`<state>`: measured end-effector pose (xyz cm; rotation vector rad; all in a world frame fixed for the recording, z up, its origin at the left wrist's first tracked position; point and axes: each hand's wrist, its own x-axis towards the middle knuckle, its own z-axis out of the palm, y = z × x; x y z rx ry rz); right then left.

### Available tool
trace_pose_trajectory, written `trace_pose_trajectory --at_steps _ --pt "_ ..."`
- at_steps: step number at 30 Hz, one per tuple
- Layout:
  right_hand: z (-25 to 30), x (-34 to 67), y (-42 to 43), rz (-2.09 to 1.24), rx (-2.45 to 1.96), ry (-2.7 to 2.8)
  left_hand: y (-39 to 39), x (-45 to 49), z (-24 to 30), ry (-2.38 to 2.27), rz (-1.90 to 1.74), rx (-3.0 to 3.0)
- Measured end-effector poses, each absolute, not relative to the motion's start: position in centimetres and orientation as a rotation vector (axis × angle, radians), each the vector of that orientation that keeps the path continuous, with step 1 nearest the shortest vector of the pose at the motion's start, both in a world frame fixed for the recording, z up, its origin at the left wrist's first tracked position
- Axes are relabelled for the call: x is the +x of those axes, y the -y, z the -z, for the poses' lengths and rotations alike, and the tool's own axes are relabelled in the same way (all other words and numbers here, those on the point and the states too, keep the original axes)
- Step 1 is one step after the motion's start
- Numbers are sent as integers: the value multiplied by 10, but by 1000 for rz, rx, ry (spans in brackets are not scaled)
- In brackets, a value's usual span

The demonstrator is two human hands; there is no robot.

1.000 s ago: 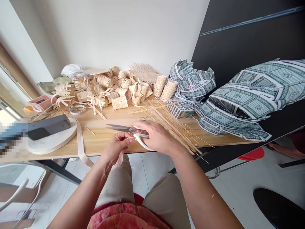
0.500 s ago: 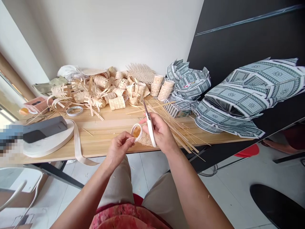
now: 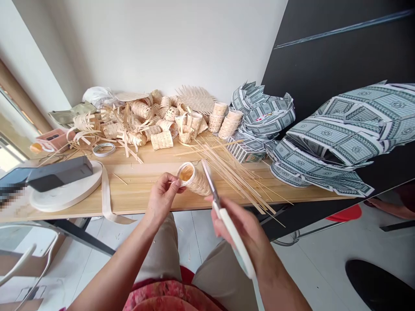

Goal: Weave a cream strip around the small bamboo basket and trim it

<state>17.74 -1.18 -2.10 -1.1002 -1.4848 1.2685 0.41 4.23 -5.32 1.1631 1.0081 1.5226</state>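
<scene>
My left hand (image 3: 164,194) pinches the pale rim of a small woven basket (image 3: 199,183), shaped like a cup and tilted so its mouth faces up and left. In my right hand (image 3: 241,222) is a pair of scissors (image 3: 238,242) with white handles, slightly blurred. Its blades point up and left, just right of the basket. The right hand is apart from the basket. Behind the basket lie loose thin bamboo strips (image 3: 231,170).
Woven pieces (image 3: 142,110) are heaped at the table's back. A tape roll (image 3: 104,149), a coil of flat band (image 3: 66,190) with a grey box (image 3: 60,172) on it sit left. Folded-card structures (image 3: 327,142) stand right. A person's foot shows far right.
My right hand with the scissors has drawn back from the basket, down and to the right. The left hand still holds the rim, and the basket's side now shows more fully.
</scene>
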Motion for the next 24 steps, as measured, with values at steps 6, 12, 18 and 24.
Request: trace_pose_trajectory --at_steps 6,12,18,24 --pt "64 179 27 -1619 -1179 1480 -45 8 55 -991 -1563 1196" --pt "67 175 28 -1664 -1194 1470 -41 10 54 -921 -1570 1203" --pt "67 176 29 -1702 -1149 1455 -38 11 52 -897 -1556 1218" --pt "72 176 28 -1750 -1018 1402 -34 10 48 -990 -1484 1343"
